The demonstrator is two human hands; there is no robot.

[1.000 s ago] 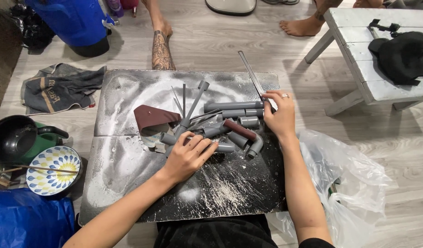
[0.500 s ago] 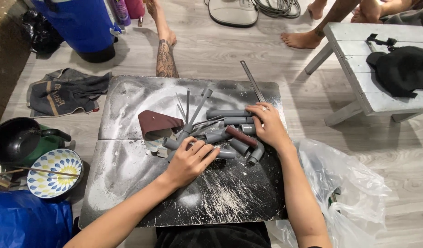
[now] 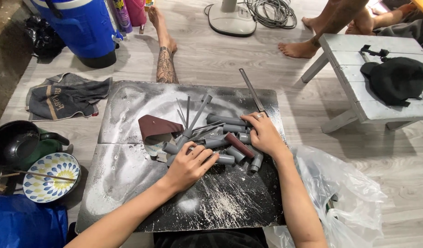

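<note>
- A heap of grey pipes (image 3: pixel 223 133) is spread on the dusty dark board (image 3: pixel 128 179) on the floor.
- The left hand (image 3: pixel 188 165) is laid flat, fingers open, on the heap's near edge.
- The right hand (image 3: pixel 265 134) is rested loosely curled on the heap's right side, nothing clearly gripped.

Short grey pipe pieces (image 3: pixel 223 134) lie heaped on their sides near the dusty black board's (image 3: pixel 128 174) right edge, one piece dark red (image 3: pixel 239 145).
</note>
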